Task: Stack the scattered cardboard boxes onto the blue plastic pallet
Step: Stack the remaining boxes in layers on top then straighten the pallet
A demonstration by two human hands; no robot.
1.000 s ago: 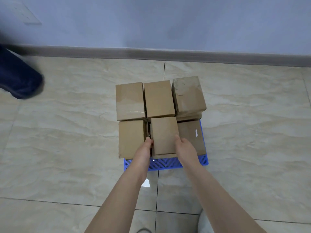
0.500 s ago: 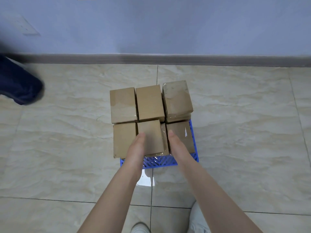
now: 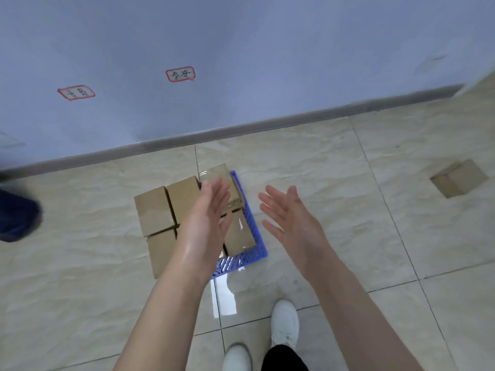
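Several brown cardboard boxes (image 3: 154,210) sit packed together on the blue plastic pallet (image 3: 254,231) on the tiled floor. My left hand (image 3: 206,220) is raised above the stack with its fingers straight and apart, holding nothing, and it hides the middle boxes. My right hand (image 3: 289,218) is open too, palm turned inward, to the right of the pallet. One more cardboard box (image 3: 458,178) lies alone on the floor at the far right.
A blue wall with a grey skirting board (image 3: 241,129) runs behind the pallet, bearing two red-bordered labels (image 3: 180,74). A dark blue object (image 3: 16,218) sits at the left edge. My white shoes (image 3: 284,322) stand on the tiles in front of the pallet.
Both hands have let go of the front middle box and lifted away from the stack, fingers spread. The view has swung up and to the right, revealing the lone box.
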